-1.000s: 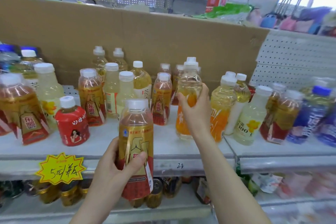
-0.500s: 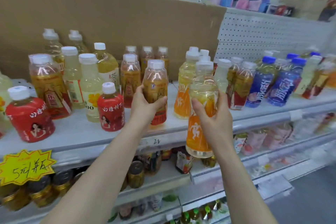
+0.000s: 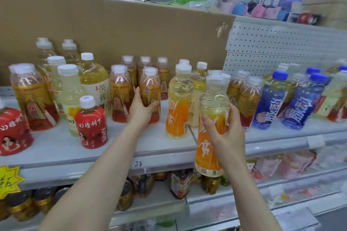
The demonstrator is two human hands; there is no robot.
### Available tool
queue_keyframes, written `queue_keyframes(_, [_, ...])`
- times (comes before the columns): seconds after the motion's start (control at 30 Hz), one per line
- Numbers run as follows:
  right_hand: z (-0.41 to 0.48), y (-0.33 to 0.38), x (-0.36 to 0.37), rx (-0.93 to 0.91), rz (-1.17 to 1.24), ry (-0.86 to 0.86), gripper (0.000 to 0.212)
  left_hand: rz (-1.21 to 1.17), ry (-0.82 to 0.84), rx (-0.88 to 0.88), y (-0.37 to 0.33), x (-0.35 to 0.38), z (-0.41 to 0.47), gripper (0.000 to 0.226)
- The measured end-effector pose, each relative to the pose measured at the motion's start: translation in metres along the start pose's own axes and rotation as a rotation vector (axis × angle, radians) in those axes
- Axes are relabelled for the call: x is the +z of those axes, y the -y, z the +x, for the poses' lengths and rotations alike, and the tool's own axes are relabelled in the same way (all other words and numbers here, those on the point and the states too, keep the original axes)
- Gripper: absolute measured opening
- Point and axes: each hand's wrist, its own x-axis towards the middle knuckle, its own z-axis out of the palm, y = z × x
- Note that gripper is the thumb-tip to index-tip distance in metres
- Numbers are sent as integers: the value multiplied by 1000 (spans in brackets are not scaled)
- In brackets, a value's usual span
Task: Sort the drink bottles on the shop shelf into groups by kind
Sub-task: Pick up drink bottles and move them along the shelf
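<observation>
My left hand (image 3: 141,108) grips a red-and-gold labelled amber bottle (image 3: 150,88) that stands on the grey shelf (image 3: 56,148) beside others of its kind (image 3: 121,93). An orange-labelled bottle (image 3: 210,131) hangs in front of the shelf edge, held round its middle by my right hand (image 3: 225,133). A matching orange bottle (image 3: 179,103) stands on the shelf just left of it. Blue-labelled bottles (image 3: 270,103) stand at the right, red squat bottles (image 3: 92,125) at the left, and pale yellow bottles (image 3: 69,92) behind those.
A cardboard sheet (image 3: 112,30) backs the left half of the shelf and white pegboard (image 3: 281,47) the right. A yellow price tag (image 3: 9,180) hangs at the lower left. Cans and bottles fill the shelf below (image 3: 178,184).
My left hand has carried the red-and-gold bottle up from below the shelf edge and set it among its kind. My right hand has lifted the orange bottle off the shelf toward me and to the right.
</observation>
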Motion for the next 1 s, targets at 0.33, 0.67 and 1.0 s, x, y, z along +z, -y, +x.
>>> queue_keyframes(0.33, [12, -8, -1, -4, 106, 62, 64, -17, 145, 197, -20, 35, -80, 80])
queue_keyframes(0.67, [10, -10, -7, 32, 172, 163, 63, -70, 14, 162, -26, 22, -109, 52])
queue_keyframes(1.0, [-25, 7, 24, 68, 256, 348, 56, -358, -98, 3, -1, -85, -208, 44])
